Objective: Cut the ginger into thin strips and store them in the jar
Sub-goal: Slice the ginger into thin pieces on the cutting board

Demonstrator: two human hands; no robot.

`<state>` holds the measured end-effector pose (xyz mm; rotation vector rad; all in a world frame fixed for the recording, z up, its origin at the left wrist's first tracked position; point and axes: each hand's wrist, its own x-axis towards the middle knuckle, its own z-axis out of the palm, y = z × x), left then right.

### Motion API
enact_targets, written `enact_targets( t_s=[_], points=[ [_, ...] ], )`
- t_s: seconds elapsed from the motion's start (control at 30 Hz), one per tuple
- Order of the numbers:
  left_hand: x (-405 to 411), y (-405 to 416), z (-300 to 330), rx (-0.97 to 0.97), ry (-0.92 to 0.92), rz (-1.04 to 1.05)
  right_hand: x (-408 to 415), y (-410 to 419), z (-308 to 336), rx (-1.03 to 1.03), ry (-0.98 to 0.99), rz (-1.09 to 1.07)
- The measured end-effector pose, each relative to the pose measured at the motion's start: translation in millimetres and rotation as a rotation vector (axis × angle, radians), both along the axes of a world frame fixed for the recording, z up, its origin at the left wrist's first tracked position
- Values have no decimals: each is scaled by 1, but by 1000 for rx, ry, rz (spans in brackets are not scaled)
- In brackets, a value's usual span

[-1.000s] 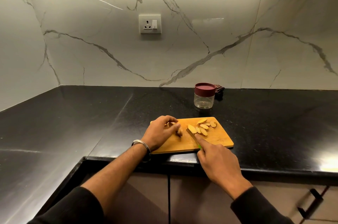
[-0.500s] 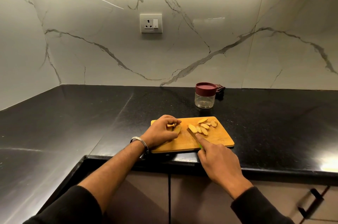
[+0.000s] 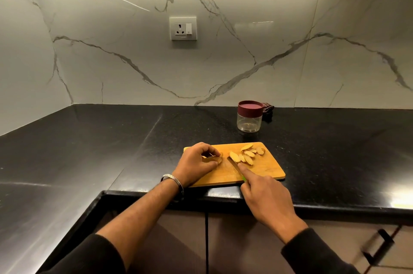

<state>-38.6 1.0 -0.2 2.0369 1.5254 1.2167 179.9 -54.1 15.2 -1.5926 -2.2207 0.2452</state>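
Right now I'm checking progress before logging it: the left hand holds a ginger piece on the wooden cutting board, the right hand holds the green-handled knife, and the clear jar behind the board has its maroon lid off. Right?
One thing is wrong: the head view shows the clear jar with its maroon lid on. The rest holds: left hand on the ginger piece, right hand holding the green-handled knife over the wooden cutting board.

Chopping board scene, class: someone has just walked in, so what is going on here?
A person is slicing ginger on a wooden chopping board at the edge of a black counter. The left hand holds the uncut ginger piece, while the right hand grips a knife, forefinger along the blade. Cut slices lie beside the blade. The jar stands behind the board, lid on and apparently empty.
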Motion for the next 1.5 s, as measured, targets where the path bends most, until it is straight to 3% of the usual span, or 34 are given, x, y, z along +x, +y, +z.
enact_targets(
  t_s=[0.73,0.9,1.13,1.5],
  points=[
    [-3,-2,9,158,233,-41,-10,-5,4,-23,-34,32],
    [-7,1,24,67,295,-82,-15,-5,5,-21,-39,37],
    [-7,8,52,-77,537,-143,-28,-6,15,5,-66,54],
    [-6,12,58,-115,557,-146,-39,-5,13,6,-179,79]
  ],
)
